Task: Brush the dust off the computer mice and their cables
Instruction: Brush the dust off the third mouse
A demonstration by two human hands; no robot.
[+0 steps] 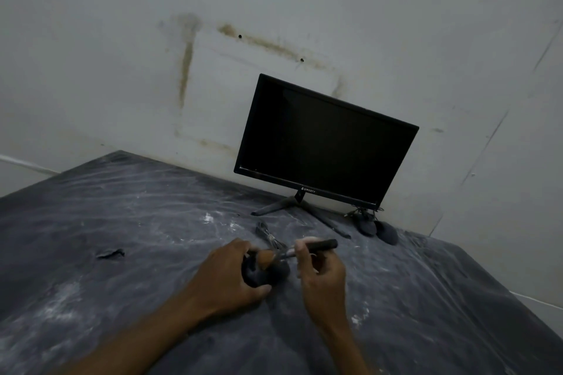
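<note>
My left hand [227,272] grips a dark computer mouse [264,273] on the dusty black table [122,237]. My right hand [320,268] holds a small brush [316,245] by its dark handle, and the brown bristles touch the top of that mouse. The mouse's bundled cable [268,234] lies just beyond it on the table. Two more dark mice [377,228] with tangled cables sit to the right, near the monitor's foot.
A black monitor [323,143] on a splayed stand stands at the back against a stained white wall. A small dark scrap [110,253] lies on the table to the left. White dust streaks cover the tabletop.
</note>
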